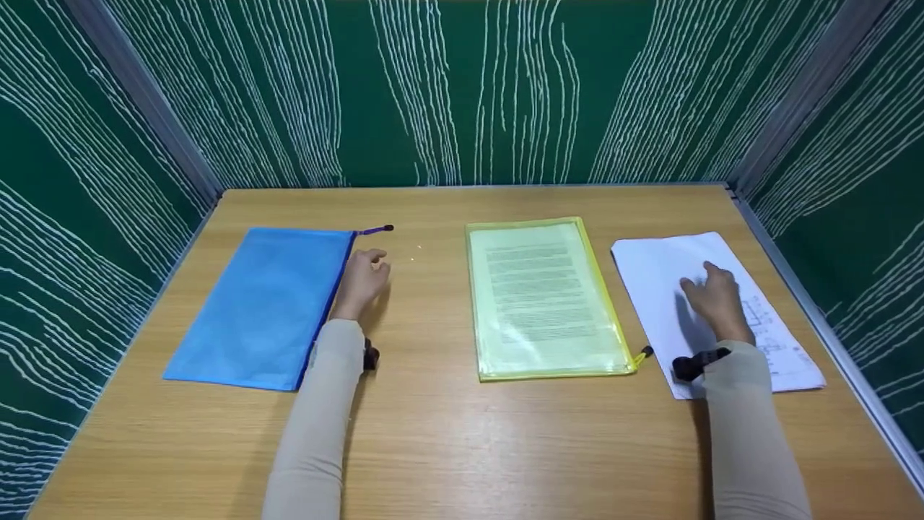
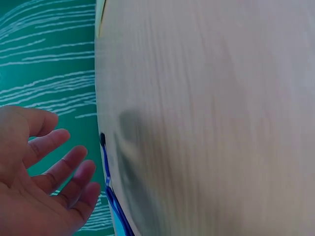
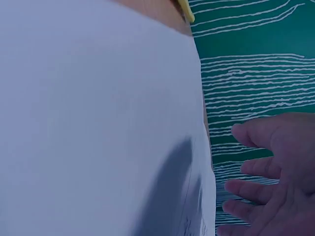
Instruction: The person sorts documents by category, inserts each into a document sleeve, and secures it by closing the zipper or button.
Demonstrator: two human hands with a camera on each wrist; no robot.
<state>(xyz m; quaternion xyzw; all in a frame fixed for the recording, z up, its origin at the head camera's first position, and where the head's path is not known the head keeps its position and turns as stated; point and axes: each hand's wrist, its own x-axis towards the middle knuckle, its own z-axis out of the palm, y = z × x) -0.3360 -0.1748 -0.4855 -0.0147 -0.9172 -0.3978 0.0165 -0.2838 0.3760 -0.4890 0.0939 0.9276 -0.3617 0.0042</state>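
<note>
My left hand point(image 1: 363, 283) hovers by the right edge of a blue zip folder point(image 1: 263, 303), its fingers loosely bent around nothing. In the left wrist view the fingers of that hand point(image 2: 49, 172) are spread apart, and the folder's dark blue zipper pull point(image 2: 105, 162) shows beside them. Above a stack of white paper sheets point(image 1: 660, 274) hangs my right hand point(image 1: 718, 300), casting a shadow on them. Seen from the right wrist, this hand point(image 3: 275, 177) is relaxed and holds nothing. Between the hands lies a yellow-edged clear zip folder point(image 1: 541, 296) containing a printed page.
All of this lies on a wooden table point(image 1: 433, 440). Green panels point(image 1: 462, 94) with white wavy lines enclose the table at the back and sides. Small bright specks point(image 1: 415, 254) dot the table near the left hand. The sheets' lower right part carries printed drawings.
</note>
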